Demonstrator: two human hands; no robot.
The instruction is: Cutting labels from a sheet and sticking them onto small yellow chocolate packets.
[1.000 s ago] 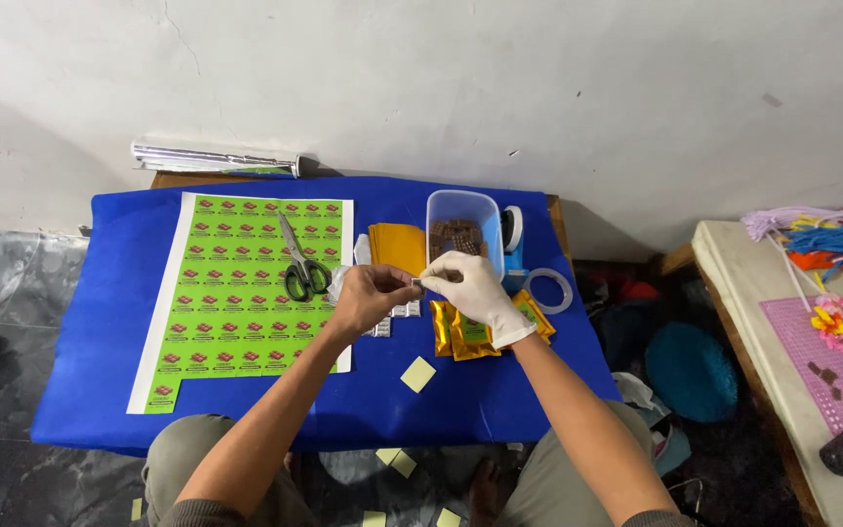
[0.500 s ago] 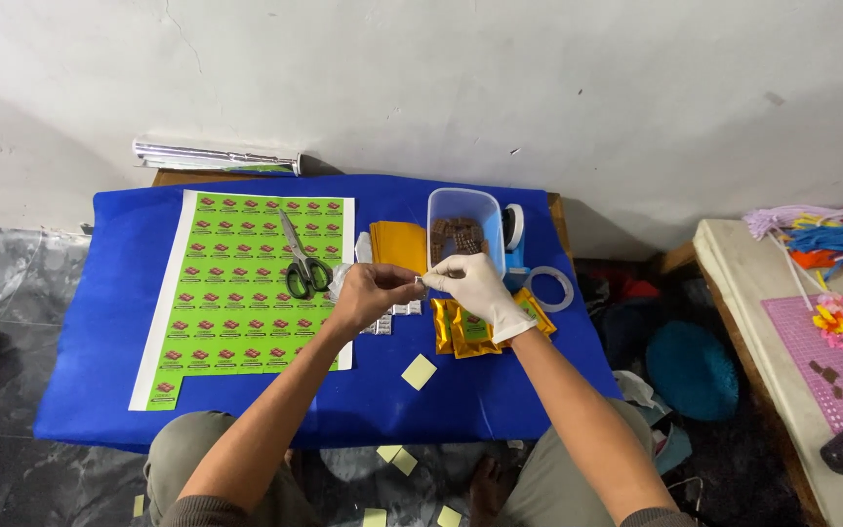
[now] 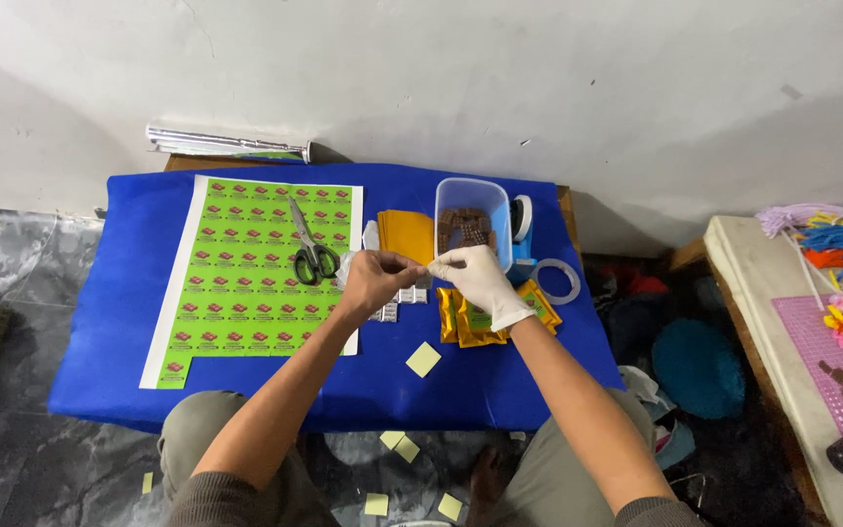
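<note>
Between the two hands, above the middle of the blue tabletop (image 3: 109, 361), a small pale piece (image 3: 422, 265) is pinched; its kind is too small to tell. Left hand (image 3: 375, 278): bare, fingers curled tight, thumb and forefinger closed on one end of the piece. Right hand (image 3: 472, 276): in a white glove, fingertips closed on the other end. Directly under the hands: a few small silver-wrapped pieces (image 3: 397, 301) lying on the tabletop. Just below the right hand: several orange-yellow packets (image 3: 470, 327), overlapping. Beyond the right hand: a clear plastic tub (image 3: 472, 200) holding brown pieces, with an orange sheet (image 3: 405, 234) beside it. Right of the right hand: a ring of clear tape (image 3: 556, 281) lying flat, and a blue-and-white dispenser (image 3: 521, 222) beside the tub. Left of the left hand: a large green sheet of printed labels (image 3: 246, 273), with green-handled scissors (image 3: 312, 252) lying on it. Nearer the person than both hands: one yellow paper square (image 3: 422, 359) on the tabletop; further yellow squares (image 3: 397, 445) on the floor. Far edge, by the wall: a silver roll (image 3: 226, 144).
</note>
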